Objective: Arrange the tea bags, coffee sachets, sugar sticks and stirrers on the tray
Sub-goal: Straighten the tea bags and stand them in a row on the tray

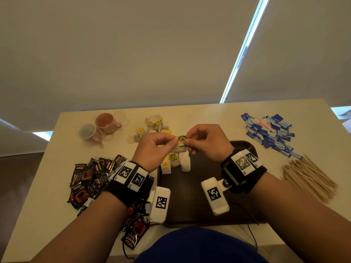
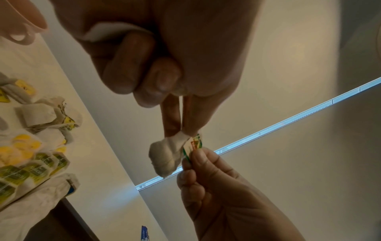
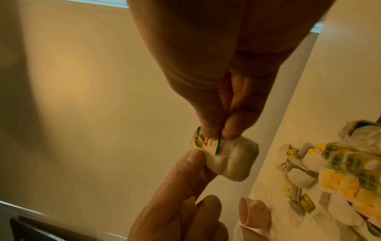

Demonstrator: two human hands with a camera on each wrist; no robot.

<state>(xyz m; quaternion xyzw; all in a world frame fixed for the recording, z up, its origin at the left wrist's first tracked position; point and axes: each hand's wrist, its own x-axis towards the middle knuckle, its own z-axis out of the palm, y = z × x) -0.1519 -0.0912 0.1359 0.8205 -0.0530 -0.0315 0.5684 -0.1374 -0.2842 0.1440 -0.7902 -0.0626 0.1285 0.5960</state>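
In the head view, both hands are raised above the far edge of the dark tray (image 1: 190, 196); the left hand (image 1: 153, 150) and right hand (image 1: 208, 142) pinch one tea bag (image 1: 180, 144) between them. In the left wrist view, left fingertips (image 2: 193, 122) nip the bag's top. In the right wrist view, the right thumb and forefinger pinch its green-edged tag (image 3: 203, 141).

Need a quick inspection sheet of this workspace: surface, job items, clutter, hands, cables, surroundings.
Surface: pale table, dark tray at the near edge.
Job items: few tea bags on tray, more behind; coffee sachets left; sugar sticks and stirrers right.
Clutter: two mugs.
Hands: left hand and right hand pinch one tea bag above the tray.
Cables: black cable by the tray's near right corner.
Surroundings: blinds.
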